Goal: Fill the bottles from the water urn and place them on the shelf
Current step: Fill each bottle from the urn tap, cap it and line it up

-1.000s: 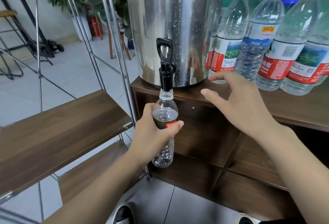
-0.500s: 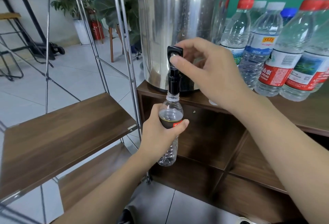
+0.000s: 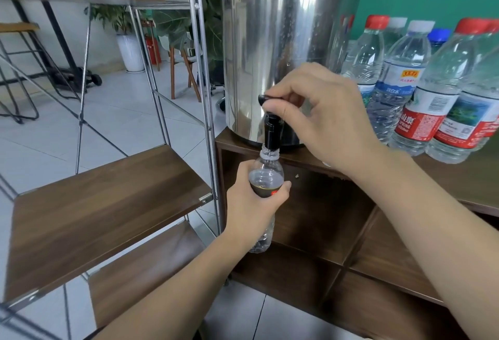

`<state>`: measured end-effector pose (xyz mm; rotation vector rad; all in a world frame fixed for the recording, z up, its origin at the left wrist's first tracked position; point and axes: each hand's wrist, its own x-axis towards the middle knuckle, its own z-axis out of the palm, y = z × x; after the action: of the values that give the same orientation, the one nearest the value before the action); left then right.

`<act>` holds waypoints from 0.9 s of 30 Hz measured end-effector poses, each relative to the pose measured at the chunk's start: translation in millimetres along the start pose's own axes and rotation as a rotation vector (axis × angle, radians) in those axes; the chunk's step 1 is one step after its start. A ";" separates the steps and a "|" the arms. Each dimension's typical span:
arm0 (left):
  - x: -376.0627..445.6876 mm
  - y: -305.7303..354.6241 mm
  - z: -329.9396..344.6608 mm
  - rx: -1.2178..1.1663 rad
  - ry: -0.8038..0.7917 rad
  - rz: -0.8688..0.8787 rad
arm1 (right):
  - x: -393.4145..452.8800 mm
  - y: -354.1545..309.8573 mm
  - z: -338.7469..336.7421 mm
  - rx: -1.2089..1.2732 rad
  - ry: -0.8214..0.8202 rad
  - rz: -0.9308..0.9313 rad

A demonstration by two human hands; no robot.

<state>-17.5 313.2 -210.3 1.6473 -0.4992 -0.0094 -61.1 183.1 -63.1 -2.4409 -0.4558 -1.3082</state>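
You are working at the urn [image 3: 272, 42], the steel drum standing on the wooden cabinet [image 3: 459, 177]. Your right hand [image 3: 324, 121] is now pinching the black tap lever [image 3: 266, 100] at the foot of the urn, fingers curled over it and thumb beneath; half a second ago the lever was standing upright, and it is now lying pulled forward and down, so the tap is likely opening. A second ago this hand was only hovering open in front of the urn. Your left hand [image 3: 255, 204] is wrapping tight around the middle of the bottle [image 3: 266, 175], holding it upright directly under the urn's spout [image 3: 272, 134], the open neck meeting the nozzle. The bottle is looking mostly empty; whether water is running yet is too hard to tell. Filling is just beginning, so nothing is ready for the shelf [image 3: 102, 199], which is waiting left of the urn and lower. Right of the urn, capped bottles [image 3: 421, 91] are crowding the cabinet top. Judgement: keep the neck aligned under the spout, since a small drift could spill down the cabinet front.
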 end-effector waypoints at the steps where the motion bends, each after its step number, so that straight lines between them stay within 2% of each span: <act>1: 0.2 0.0 0.6 -0.005 0.001 0.003 | -4.9 0.9 1.6 -0.007 -0.008 -0.056; 4: 0.9 -0.6 3.0 -0.019 0.022 0.006 | -24.5 3.5 10.2 -0.021 -0.060 -0.150; 11: -0.5 1.5 8.0 -0.042 0.047 -0.045 | -51.0 12.7 3.6 0.061 0.024 0.006; 20: -6.6 11.5 11.0 -0.004 0.092 -0.098 | -93.6 70.6 -19.4 -0.075 -0.063 0.424; 27: -5.7 11.9 18.9 0.051 0.162 -0.038 | -109.0 82.6 -19.9 -0.122 -0.206 0.576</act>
<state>-31.9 296.6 -203.4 1.6913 -0.3478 0.1087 -97.8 87.5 -155.9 -2.5380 0.2800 -0.8642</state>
